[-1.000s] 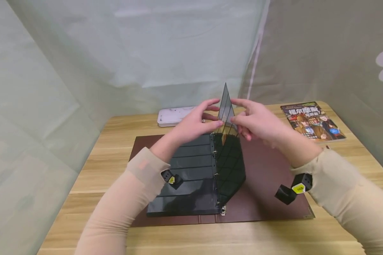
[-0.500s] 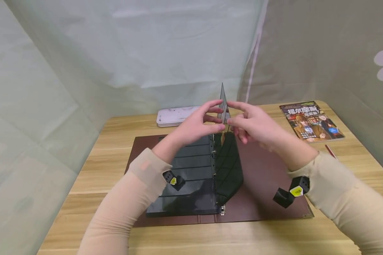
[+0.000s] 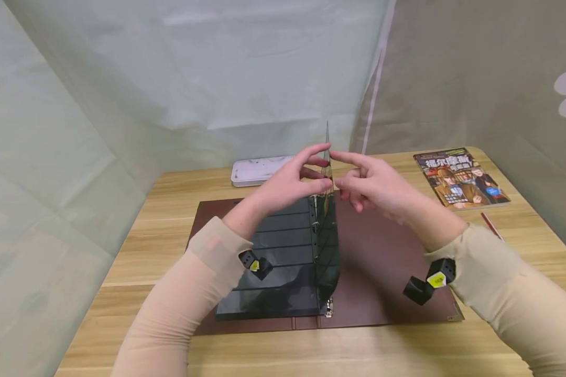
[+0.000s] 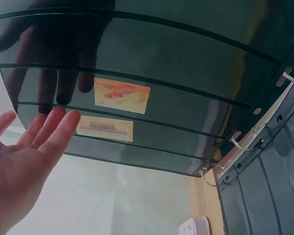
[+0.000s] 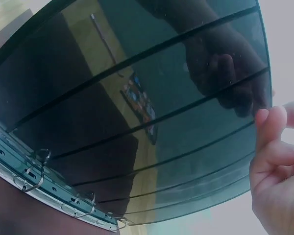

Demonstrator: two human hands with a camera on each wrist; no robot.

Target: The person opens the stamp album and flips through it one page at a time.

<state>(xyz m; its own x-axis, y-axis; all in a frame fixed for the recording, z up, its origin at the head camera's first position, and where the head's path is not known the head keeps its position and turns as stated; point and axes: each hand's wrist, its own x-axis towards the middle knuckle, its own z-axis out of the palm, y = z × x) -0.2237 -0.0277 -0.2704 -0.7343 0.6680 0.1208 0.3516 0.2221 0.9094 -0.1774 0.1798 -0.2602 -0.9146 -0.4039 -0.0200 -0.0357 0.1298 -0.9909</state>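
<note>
A brown stamp album (image 3: 387, 293) lies spread on the table, with dark pocket pages (image 3: 283, 246) on its left side. One dark page (image 4: 186, 93) stands almost upright on the rings, and its pockets show an orange stamp (image 4: 121, 96) and a yellowish stamp (image 4: 105, 128). My right hand (image 3: 379, 180) pinches the free edge of this page, seen from its other side in the right wrist view. On the page's left side is my left hand (image 3: 287, 180), fingers extended and thumb near the page. Whether those fingertips touch it is hard to tell.
A pale tin case (image 3: 257, 172) lies behind the album. At the right back lies a book with an illustrated cover (image 3: 462, 178), and a thin red pen or pencil (image 3: 492, 226) is in front of it. Metal rings (image 5: 36, 181) run along the album's spine.
The raised page has swung leftward, from leaning right to nearly upright and edge-on. My right hand has shifted slightly left with it; my left hand has barely moved.
</note>
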